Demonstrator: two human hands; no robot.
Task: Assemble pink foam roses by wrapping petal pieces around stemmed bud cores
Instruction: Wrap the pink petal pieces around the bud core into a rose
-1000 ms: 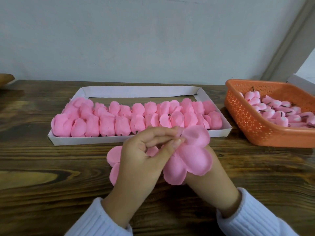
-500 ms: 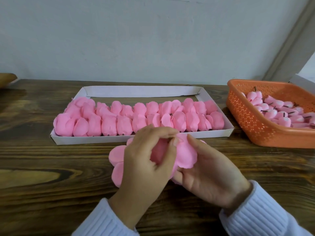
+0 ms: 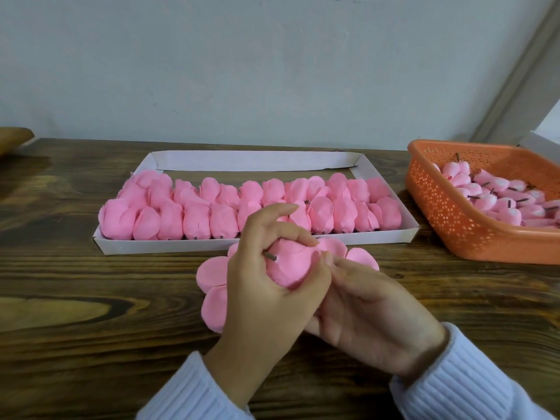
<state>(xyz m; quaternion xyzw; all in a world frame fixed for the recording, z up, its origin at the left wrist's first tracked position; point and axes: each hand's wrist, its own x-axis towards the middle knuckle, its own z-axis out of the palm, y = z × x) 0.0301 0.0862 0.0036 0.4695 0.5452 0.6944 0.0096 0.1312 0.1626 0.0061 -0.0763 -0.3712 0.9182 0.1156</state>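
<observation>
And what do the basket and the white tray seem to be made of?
Basket: likely plastic, orange, matte, its walls punched with small holes. Tray: probably thin cardboard, white, matte, with folded corner flaps.

A brown wooden table [image 3: 75, 298] lies at 6 o'clock, a pale wall [image 3: 242, 71] stands at 12 o'clock, a tan thing [image 3: 12, 139] sits at 10 o'clock, and a grey strip [image 3: 515, 86] leans at 2 o'clock.

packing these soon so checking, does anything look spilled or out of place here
Nothing stands out. Finished roses lie in rows in the white tray, bud cores are all inside the orange basket, and none has spilled onto the table.
</observation>
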